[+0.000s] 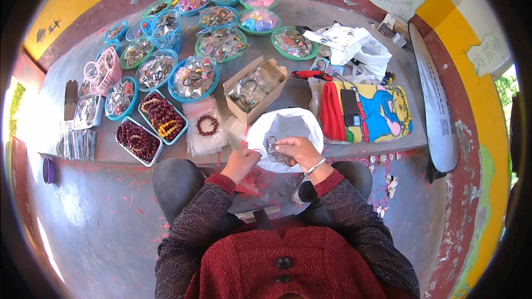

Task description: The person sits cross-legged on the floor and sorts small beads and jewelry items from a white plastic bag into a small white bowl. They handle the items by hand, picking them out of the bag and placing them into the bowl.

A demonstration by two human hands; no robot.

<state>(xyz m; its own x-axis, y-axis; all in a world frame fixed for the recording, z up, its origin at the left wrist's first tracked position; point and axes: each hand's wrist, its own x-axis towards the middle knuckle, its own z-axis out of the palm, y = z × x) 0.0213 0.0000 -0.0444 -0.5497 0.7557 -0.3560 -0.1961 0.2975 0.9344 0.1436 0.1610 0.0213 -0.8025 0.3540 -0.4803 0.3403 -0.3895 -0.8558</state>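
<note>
In front of me stands an open white plastic bag (311, 127), between my knees and the ledge. My right hand (302, 152), with a bangle at its wrist, is over the bag's mouth. Its closed fingers pinch a small dark looped cord (271, 143), which looks like a bracelet. At the bag's left edge, my left hand (242, 164) is closed, fingertips pinched together. Whatever lies between them is too small to make out. Just beyond it is an open cardboard box (237, 109) holding clear-bagged bracelets.
Bead bracelets fill two trays (159, 153) at left, beside a stack of clear bags (194, 143) with a bead bracelet on top. Several basins (173, 86) of packaged trinkets stand behind. To the right lie a phone (350, 108) on a colourful folded towel (382, 112) and white bags (346, 44).
</note>
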